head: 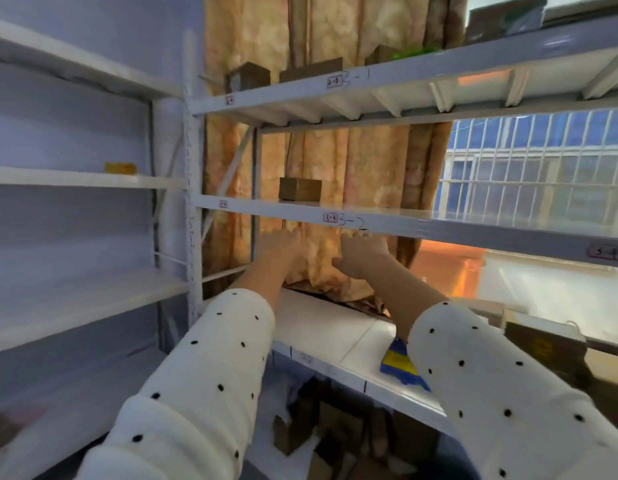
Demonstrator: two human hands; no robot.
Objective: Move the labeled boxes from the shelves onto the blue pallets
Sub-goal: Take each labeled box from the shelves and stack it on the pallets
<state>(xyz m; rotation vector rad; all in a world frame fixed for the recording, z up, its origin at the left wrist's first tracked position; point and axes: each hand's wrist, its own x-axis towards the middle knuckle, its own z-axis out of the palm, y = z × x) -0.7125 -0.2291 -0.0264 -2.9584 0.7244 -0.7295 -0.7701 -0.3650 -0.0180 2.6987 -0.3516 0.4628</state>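
Both arms reach up and forward from the bottom of the frame toward the middle shelf (404, 221) marked "3-2", and the reason seems plain: a small brown box (299, 189) sits on that shelf at about 12 o'clock from the hands, well back near the curtain (335, 161). To lift a box that far in, the person has to come at it with both hands from below the shelf edge.

The left hand (278, 245) is raised with its fingers extended and relaxed, holding nothing, just under the shelf's front lip. The right hand (361, 252), at 3 o'clock from the left, has fingers loosely curled upward near the lip; motion blur makes it hard to say whether they touch the metal, but nothing is gripped. Neither hand has reached the box yet.

More brown boxes (253, 76) stand on the top shelf at 11 o'clock, left there presumably for a later turn since they sit higher. A darker box (546, 344) rests on the lower shelf at 4 o'clock, beside the right sleeve. A blue and yellow item (401, 365) lies on the lower shelf (321, 327) between the forearms. Cardboard pieces (335, 427) are heaped below at 6 o'clock. The rack on the left carries a small yellow object (120, 167) at 9 o'clock. No blue pallet shows here, so I judge carrying lies ahead.
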